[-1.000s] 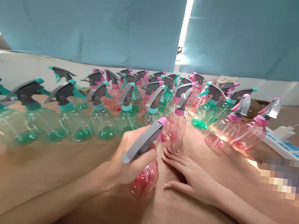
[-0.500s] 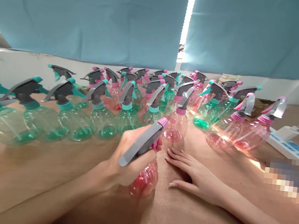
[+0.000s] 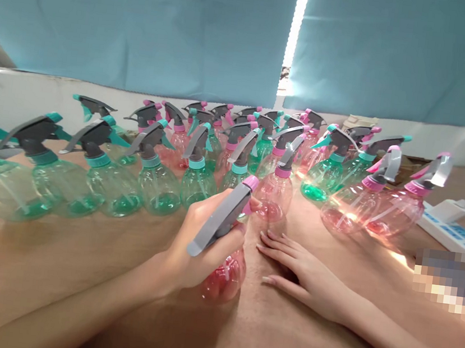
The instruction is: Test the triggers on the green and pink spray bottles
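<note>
My left hand point(image 3: 196, 251) is wrapped round the neck of a pink spray bottle point(image 3: 224, 272) with a grey trigger head point(image 3: 222, 215) and pink nozzle; the bottle stands on the brown table point(image 3: 55, 265) near the front. My right hand point(image 3: 304, 276) lies flat on the table just right of that bottle, fingers stretched out and holding nothing. Behind both hands stand several green spray bottles point(image 3: 159, 185) and several pink spray bottles point(image 3: 349, 205) in rows.
A white power strip point(image 3: 450, 232) with a plug lies at the right edge of the table. A blurred patch point(image 3: 452, 283) sits beside it. Blue curtains point(image 3: 149, 22) hang behind a white ledge point(image 3: 22, 94) at the back.
The view has shifted slightly; my left hand with the pink bottle and my flat right hand keep nearly the same pose.
</note>
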Demonstrator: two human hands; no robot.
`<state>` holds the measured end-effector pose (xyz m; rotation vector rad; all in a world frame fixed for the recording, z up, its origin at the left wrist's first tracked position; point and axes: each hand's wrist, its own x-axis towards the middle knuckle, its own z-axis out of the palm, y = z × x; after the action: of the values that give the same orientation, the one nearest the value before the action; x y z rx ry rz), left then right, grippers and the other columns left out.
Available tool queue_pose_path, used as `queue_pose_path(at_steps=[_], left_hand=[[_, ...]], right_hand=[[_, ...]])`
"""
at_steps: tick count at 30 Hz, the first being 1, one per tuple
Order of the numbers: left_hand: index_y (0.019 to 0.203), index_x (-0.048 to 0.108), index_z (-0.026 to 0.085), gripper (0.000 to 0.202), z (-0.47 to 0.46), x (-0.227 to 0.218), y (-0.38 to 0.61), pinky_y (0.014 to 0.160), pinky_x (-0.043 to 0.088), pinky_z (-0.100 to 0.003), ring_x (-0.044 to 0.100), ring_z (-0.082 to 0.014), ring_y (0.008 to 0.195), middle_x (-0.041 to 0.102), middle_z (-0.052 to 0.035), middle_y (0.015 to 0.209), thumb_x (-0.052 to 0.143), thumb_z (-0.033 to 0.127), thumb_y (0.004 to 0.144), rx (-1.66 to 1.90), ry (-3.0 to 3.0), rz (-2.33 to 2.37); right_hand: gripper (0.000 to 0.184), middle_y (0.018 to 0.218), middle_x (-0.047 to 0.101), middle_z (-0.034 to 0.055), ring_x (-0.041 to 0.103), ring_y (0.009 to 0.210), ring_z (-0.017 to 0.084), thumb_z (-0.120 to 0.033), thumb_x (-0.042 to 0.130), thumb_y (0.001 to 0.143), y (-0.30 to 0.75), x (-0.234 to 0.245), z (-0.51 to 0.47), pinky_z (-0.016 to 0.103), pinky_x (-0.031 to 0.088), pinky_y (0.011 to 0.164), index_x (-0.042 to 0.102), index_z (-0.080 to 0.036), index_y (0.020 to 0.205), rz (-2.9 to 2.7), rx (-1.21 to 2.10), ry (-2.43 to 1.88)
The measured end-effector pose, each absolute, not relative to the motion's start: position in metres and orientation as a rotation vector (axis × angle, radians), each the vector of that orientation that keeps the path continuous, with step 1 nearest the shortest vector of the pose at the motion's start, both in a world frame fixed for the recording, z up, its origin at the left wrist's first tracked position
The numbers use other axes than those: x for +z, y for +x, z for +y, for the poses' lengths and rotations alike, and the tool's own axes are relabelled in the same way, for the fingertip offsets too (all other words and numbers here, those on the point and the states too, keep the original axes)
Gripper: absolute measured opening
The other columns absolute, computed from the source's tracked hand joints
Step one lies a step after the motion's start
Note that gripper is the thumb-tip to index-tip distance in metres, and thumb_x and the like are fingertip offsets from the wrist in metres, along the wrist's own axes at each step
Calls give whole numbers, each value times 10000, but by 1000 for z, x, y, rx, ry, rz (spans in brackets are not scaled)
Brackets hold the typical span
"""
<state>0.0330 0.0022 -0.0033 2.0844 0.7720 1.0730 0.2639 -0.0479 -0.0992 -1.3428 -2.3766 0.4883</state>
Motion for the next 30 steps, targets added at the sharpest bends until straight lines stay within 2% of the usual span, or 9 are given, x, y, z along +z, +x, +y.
queue_pose_path(at_steps=[4, 8, 11, 18, 23, 27, 30], left_hand=[[699, 412, 224, 120, 2, -2, 33, 541, 390, -289, 359, -129, 562, 384, 36, 656, 499, 184, 771, 1065, 2075, 748], [772, 510, 214, 30, 3, -2, 33, 638, 472, -327, 400, -135, 566, 423, 33, 664, 502, 207, 801, 1044, 2069, 750], [823, 544, 205, 52, 2, -3, 32, 698, 491, -358, 444, -145, 584, 447, 27, 688, 496, 224, 825, 1049, 2084, 743], [905, 564, 203, 108, 2, -5, 31, 619, 460, -300, 476, -140, 599, 449, 27, 681, 484, 214, 833, 1035, 2111, 755], [985, 569, 199, 179, 3, -8, 31, 578, 435, -273, 574, -178, 715, 449, 31, 648, 475, 193, 833, 1037, 2107, 746], [963, 559, 200, 155, 5, -9, 30, 559, 412, -275, 550, -165, 674, 428, 34, 657, 472, 188, 835, 1055, 2122, 716], [808, 508, 202, 34, 5, -8, 31, 552, 400, -280, 498, -141, 618, 414, 33, 679, 481, 196, 829, 1068, 2121, 723]], right_hand=[[609, 1518, 401, 93, 329, 1418, 266, -550, 485, 940, 264, -98, -47, 507, 290, 1161, 458, -193, 1434, -2406, 489, -1354], [612, 1514, 407, 99, 338, 1413, 270, -549, 491, 938, 264, -97, -47, 509, 289, 1161, 462, -188, 1431, -2398, 509, -1353], [597, 1503, 425, 100, 352, 1406, 273, -537, 497, 940, 263, -97, -47, 511, 292, 1158, 464, -198, 1430, -2383, 516, -1343], [594, 1506, 424, 91, 350, 1407, 267, -534, 504, 939, 264, -98, -47, 501, 288, 1162, 460, -207, 1433, -2371, 517, -1341], [609, 1521, 400, 84, 326, 1420, 259, -549, 488, 940, 265, -98, -46, 492, 274, 1171, 452, -199, 1437, -2387, 520, -1357], [603, 1524, 397, 76, 328, 1419, 252, -551, 486, 941, 265, -98, -46, 477, 274, 1175, 460, -201, 1432, -2389, 518, -1361], [603, 1523, 400, 75, 330, 1419, 249, -555, 478, 943, 265, -99, -46, 473, 274, 1176, 465, -197, 1428, -2396, 513, -1367]])
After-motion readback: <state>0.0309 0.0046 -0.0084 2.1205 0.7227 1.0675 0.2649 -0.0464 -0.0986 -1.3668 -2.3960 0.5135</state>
